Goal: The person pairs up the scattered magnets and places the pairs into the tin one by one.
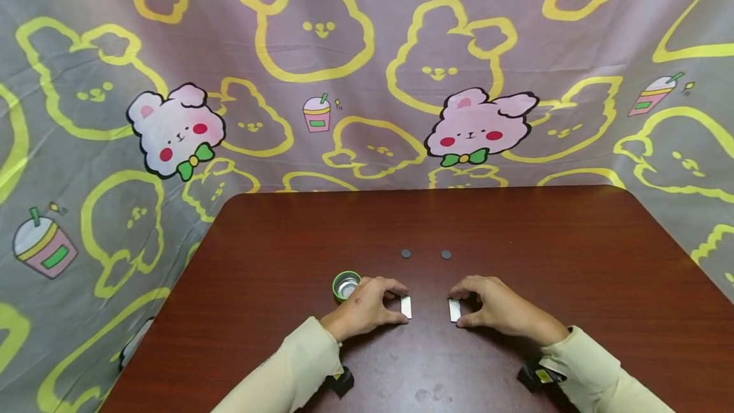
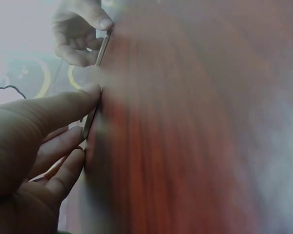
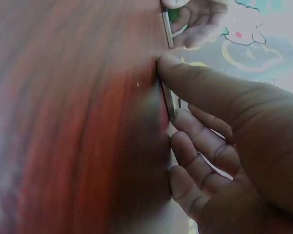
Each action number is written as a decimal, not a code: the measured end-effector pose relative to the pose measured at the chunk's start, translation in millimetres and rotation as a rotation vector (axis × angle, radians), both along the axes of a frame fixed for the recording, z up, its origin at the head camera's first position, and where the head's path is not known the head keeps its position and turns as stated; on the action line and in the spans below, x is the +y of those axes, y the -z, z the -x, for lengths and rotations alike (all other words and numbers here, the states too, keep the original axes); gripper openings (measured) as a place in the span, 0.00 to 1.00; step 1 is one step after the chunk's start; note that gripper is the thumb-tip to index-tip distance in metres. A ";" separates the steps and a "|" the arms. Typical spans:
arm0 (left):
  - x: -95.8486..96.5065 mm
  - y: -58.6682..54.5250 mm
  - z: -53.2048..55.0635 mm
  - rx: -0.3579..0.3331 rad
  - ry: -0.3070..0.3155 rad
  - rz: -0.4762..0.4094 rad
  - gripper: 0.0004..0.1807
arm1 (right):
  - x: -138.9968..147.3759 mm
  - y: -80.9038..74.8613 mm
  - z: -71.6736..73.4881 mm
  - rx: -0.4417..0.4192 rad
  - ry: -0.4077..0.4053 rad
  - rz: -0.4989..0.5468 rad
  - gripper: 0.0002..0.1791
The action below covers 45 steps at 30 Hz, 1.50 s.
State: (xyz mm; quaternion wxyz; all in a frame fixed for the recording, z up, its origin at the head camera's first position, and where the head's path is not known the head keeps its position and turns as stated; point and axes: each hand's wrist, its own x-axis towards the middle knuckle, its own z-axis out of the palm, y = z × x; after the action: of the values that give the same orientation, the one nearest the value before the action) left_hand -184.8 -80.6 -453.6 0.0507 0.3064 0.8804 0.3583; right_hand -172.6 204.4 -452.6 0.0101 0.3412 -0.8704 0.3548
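On the brown table [image 1: 516, 228], my left hand [image 1: 367, 301] pinches a small flat silvery rectangular piece [image 1: 406, 307] between thumb and fingertip, by its two short ends. A similar silvery piece [image 1: 455, 310] is held the same way in my right hand [image 1: 497, 308]. The two pieces face each other with a gap between. Seen edge-on in the left wrist view, the left piece [image 2: 89, 122] is thin and lies close along the tabletop. The right wrist view shows the right piece [image 3: 167, 100] just as thin, between thumb and index finger.
Two small dark round discs [image 1: 406, 253] lie side by side beyond the hands. A round open metal tin [image 1: 335, 279] with a green rim stands just behind my left hand, partly covered by it. A patterned cloth [image 1: 367, 50] hangs behind the table's far edge.
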 end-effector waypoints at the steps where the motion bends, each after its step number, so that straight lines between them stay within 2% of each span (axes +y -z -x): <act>1: 1.1 0.3 0.4 0.003 0.001 -0.006 0.23 | -0.3 0.1 -0.1 -0.004 0.004 0.002 0.21; 8: 8.4 0.3 2.0 -0.018 -0.008 -0.007 0.21 | -6.7 2.5 1.3 -0.043 0.028 0.008 0.19; 18: 14.7 0.9 4.7 -0.042 -0.013 -0.004 0.20 | -18.9 4.0 3.3 -0.057 0.066 0.005 0.18; 28: 18.1 1.1 6.8 -0.027 -0.002 0.008 0.20 | -29.9 1.9 4.3 -0.042 0.061 -0.021 0.16; 38: 21.0 -0.3 6.3 -0.012 0.022 0.009 0.22 | -36.2 -2.2 5.6 -0.026 0.023 -0.032 0.17; 45: 13.5 -11.3 6.0 -0.075 -0.006 -0.046 0.27 | -35.0 -1.6 6.0 -0.051 0.012 -0.027 0.21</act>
State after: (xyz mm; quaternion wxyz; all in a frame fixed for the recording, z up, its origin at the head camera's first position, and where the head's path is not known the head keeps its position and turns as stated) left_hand -190.8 -67.1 -442.3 0.0755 0.2913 0.8703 0.3898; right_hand -178.5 169.4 -451.0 -0.0147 0.3267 -0.8772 0.3515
